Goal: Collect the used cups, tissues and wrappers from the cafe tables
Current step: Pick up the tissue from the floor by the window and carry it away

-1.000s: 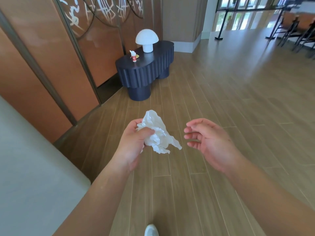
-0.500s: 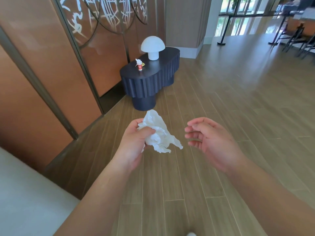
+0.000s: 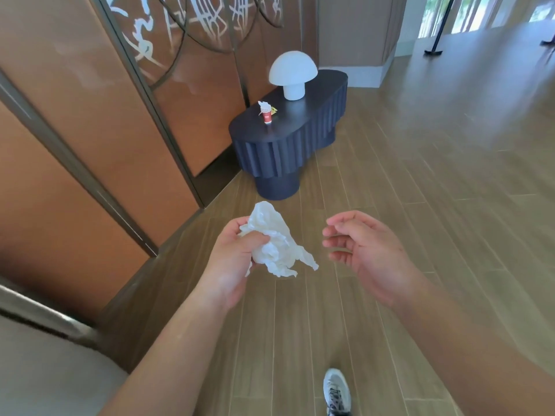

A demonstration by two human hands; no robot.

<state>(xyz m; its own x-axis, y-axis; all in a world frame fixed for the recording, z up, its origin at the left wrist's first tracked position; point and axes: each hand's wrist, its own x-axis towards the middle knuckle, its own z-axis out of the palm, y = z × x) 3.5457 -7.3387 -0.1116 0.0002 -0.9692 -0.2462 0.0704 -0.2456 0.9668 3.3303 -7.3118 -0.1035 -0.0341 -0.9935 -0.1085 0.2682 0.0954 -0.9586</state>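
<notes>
clamped between thumb and curled fingers of the left hand (image 3: 232, 259), a crumpled white tissue (image 3: 274, 241) is carried at waist level over the floor, its loose corners spilling out to the right of the fist. the wad is bunched rather than folded, which is judged to suit carrying waste that only needs to stay together. nothing is held by the right hand (image 3: 369, 250); its fingers are loosely bent with a gap left between thumb and forefinger, just beside the tissue but apart from it, presumably kept free for the next pickup. further ahead, a dark fluted table (image 3: 300, 142) is set against the wall, and near its left end a small red cup (image 3: 266, 116) stands upright, with something white stuffed in its top. a small yellowish scrap (image 3: 273, 109) lies just behind the cup; whether it is a wrapper cannot be told at this size. a white mushroom lamp (image 3: 292, 76) stands toward the far end of the same top, well apart from the cup. the cup and scrap are judged to be the next items to be collected. the floor (image 3: 420, 175) is laid in light wood planks, copper-toned panels (image 3: 75, 121) with pale ornament run along the left wall, and bright windows are seen at the far right. a grey sneaker (image 3: 336, 390) is caught at the bottom edge.
</notes>
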